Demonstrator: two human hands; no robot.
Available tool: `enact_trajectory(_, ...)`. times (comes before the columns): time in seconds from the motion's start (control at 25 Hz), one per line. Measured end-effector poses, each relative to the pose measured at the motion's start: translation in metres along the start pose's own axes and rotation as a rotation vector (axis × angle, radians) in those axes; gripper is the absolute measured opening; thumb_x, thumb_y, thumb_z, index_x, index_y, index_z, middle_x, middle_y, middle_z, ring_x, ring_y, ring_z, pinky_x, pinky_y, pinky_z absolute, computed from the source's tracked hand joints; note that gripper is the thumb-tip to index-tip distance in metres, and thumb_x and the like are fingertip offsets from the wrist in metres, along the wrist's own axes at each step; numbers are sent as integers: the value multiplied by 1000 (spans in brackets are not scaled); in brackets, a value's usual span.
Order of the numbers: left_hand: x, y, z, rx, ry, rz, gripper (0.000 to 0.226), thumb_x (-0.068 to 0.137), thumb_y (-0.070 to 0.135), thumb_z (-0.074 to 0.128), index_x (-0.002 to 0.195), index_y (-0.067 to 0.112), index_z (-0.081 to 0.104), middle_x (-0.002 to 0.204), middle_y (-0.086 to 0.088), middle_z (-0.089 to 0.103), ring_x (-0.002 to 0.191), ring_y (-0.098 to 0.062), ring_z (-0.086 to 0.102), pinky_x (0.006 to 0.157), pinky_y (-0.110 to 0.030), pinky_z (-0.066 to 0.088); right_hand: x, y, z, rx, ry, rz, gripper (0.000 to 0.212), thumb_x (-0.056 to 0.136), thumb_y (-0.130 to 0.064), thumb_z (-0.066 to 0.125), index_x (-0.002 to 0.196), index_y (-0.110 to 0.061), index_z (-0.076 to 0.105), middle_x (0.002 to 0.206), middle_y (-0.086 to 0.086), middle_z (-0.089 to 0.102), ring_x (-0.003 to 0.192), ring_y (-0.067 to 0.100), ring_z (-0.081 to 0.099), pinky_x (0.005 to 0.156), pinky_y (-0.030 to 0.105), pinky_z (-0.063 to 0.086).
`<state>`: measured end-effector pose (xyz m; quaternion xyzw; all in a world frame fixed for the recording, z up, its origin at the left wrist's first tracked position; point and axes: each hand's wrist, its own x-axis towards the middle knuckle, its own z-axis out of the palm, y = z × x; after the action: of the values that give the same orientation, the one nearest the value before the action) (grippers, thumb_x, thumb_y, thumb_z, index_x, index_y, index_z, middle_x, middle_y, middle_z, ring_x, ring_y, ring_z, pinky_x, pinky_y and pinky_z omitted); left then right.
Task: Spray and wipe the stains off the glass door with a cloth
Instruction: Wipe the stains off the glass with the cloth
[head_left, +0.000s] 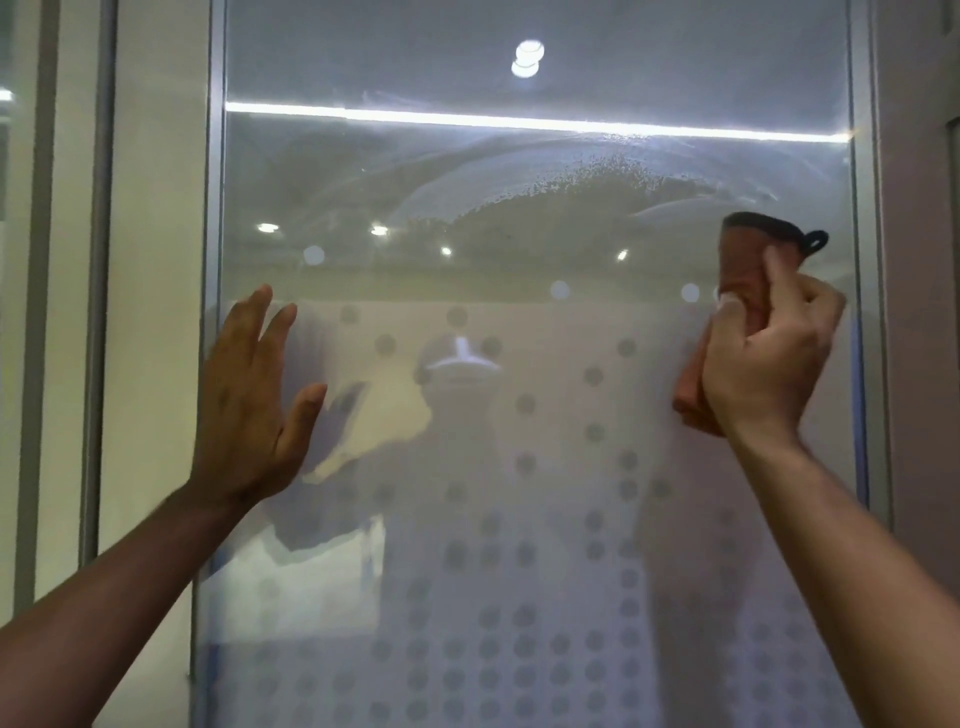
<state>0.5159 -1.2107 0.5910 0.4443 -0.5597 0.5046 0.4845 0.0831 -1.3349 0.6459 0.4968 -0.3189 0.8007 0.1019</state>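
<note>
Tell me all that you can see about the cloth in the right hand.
The cloth is orange-brown, soft and looks like microfibre, with a dark trimmed top edge and a small dark hanging loop at its upper right corner. It is folded into a thick pad and held nearly upright against the right side of the glass door. The right hand grips its middle, fingers curled around it, so its top and bottom ends stick out. Nothing else touches it.

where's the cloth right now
In the head view, the orange cloth is bunched in the right hand, against the right side of the glass door near its metal frame.
</note>
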Motion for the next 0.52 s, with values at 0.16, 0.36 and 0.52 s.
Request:
enact_trajectory(0.16,-10,-10,0,101,-5,27,89,107,68,27,164,1,36,176,-25,27,164,-46,25,130,-65,28,4,10,15,-186,-35,59,46,102,-28,52,148,-25,50,143,22,44,128,43,48,104,46,47)
enact_trajectory(0.36,-10,-10,4,103,-5,26,89,107,69,26,163,1,38,175,-24,30,164,-43,26,129,-67,27,-3,-21,50,-210,37,22,47,100,-23,51,147,-20,52,141,23,48,122,45,50,104,44,42)
enact_trajectory(0.52,-11,-12,5,93,-14,18,90,107,71,25,164,2,39,176,-21,30,166,-41,24,132,-64,23,-22,-76,89,-259,1,-171,47,99,-19,52,146,-16,52,141,24,51,114,44,53,97,46,45)
